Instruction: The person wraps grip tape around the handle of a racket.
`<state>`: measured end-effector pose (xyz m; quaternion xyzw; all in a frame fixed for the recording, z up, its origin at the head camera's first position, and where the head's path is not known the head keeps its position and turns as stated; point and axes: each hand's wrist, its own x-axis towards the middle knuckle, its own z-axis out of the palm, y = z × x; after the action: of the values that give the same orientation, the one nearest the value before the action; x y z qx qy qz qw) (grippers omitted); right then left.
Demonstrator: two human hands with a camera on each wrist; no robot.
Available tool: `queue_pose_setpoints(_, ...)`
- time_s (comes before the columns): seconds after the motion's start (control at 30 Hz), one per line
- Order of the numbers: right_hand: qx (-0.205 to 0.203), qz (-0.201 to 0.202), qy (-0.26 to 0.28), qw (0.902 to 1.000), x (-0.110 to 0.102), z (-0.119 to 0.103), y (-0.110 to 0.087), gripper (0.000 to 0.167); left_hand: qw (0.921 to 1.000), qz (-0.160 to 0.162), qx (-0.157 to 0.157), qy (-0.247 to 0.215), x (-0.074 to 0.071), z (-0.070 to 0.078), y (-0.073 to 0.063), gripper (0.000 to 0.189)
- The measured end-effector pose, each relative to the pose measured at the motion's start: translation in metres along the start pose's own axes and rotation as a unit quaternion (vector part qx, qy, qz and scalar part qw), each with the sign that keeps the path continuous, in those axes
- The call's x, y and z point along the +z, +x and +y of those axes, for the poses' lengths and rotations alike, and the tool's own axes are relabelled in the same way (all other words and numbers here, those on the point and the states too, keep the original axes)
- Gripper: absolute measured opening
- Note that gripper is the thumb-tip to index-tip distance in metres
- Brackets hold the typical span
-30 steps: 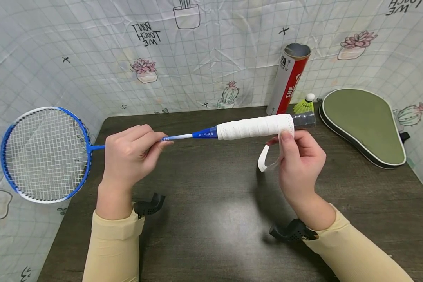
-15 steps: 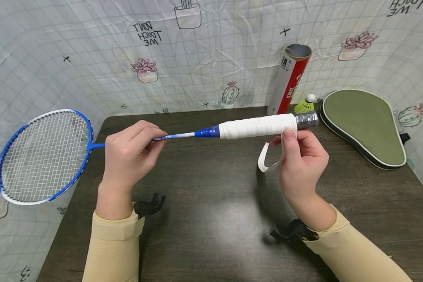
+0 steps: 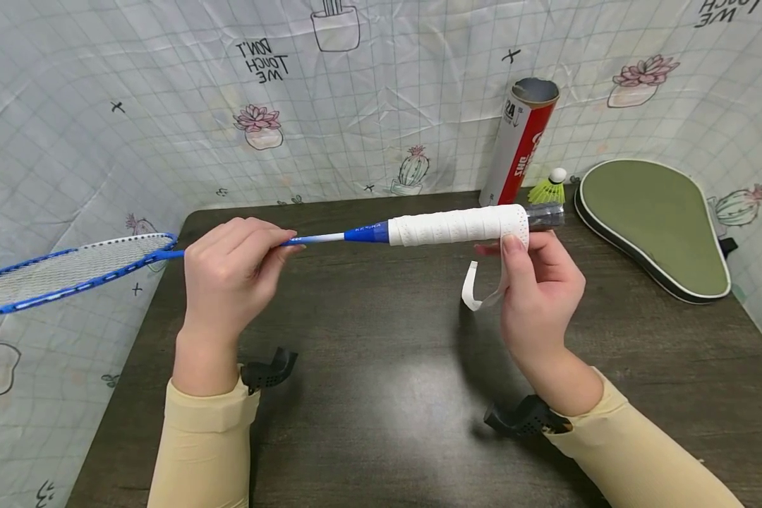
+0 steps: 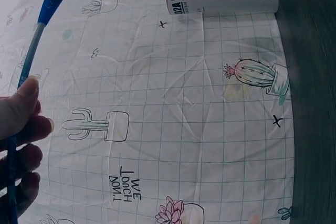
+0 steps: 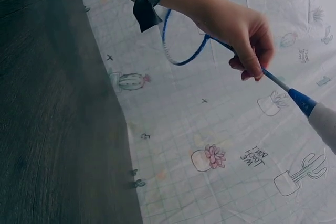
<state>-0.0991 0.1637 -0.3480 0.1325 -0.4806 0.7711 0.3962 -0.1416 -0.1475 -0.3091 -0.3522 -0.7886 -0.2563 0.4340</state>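
A blue and white badminton racket is held level above the table, its strung head at the left and partly out of the head view. My left hand pinches its shaft; the left wrist view shows thumb and fingers round the shaft. White grip tape is wound in overlapping turns over most of the handle, and the dark handle end beyond it shows bare. Just below that end, my right hand pinches the tape between thumb and fingers. The tape's loose tail hangs in a curl.
Behind the handle stands a red and white tube, open at the top. Beside it is a yellow shuttlecock. An olive paddle-shaped case lies on the dark table at the right. A printed cloth hangs behind.
The racket has turned about its long axis, so its head now appears nearly edge-on. The handle has shifted slightly left. Both hands keep their grips in nearly the same places.
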Motion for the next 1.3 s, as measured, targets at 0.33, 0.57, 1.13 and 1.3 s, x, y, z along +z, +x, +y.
queue_pose_setpoints(0.33,-0.011,0.008,-0.002,0.9999,0.0005,-0.0015,0.0013,0.011,0.9997,-0.016,-0.012,0.015,-0.0002,-0.0024,-0.0004,0.012)
queue_pose_setpoints(0.57,-0.01,0.022,-0.001,0.9997,0.0007,-0.0018,0.0031,0.011,0.9998,-0.021,-0.004,0.001,-0.0006,-0.0016,-0.0013,0.012)
queue_pose_setpoints(1.13,0.015,0.041,0.005,0.999,-0.0009,-0.0008,0.003,0.013,0.9995,-0.011,-0.006,-0.029,-0.0021,-0.0017,-0.0004,0.004)
queue_pose_setpoints(1.3,0.007,0.031,0.033,0.999,-0.0003,-0.0008,0.0037,0.007,0.9994,0.015,-0.004,-0.032,-0.0016,-0.0006,0.0003,0.006)
